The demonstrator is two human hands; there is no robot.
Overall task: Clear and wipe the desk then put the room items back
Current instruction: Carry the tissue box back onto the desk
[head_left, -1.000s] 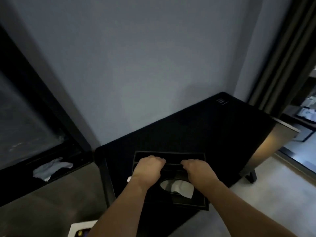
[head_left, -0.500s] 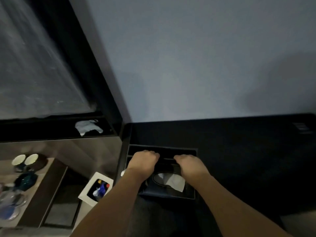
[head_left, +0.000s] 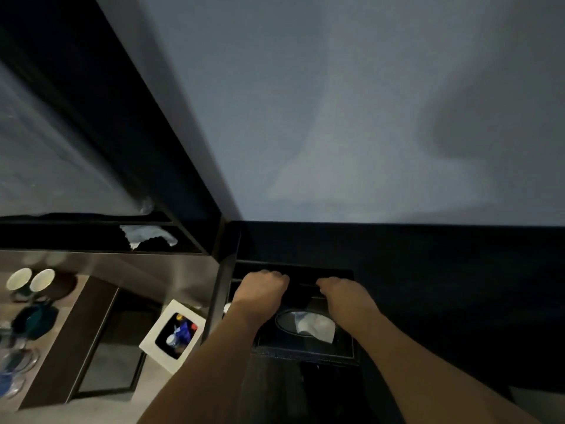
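Observation:
A black tissue box with a white tissue poking from its oval slot sits at the left end of the dark desk. A black tray lies just behind it. My left hand and my right hand both curl their fingers over the far edge of the tissue box, side by side, gripping it.
A white waste bin with coloured litter stands on the floor left of the desk. Two cups and dark dishes sit on a low shelf at far left. A crumpled white cloth lies on the dark window ledge. The grey wall rises behind the desk.
The view has swung left, bringing the bin, cups and shelf into sight. Both hands keep their grip on the tissue box at the desk's left end.

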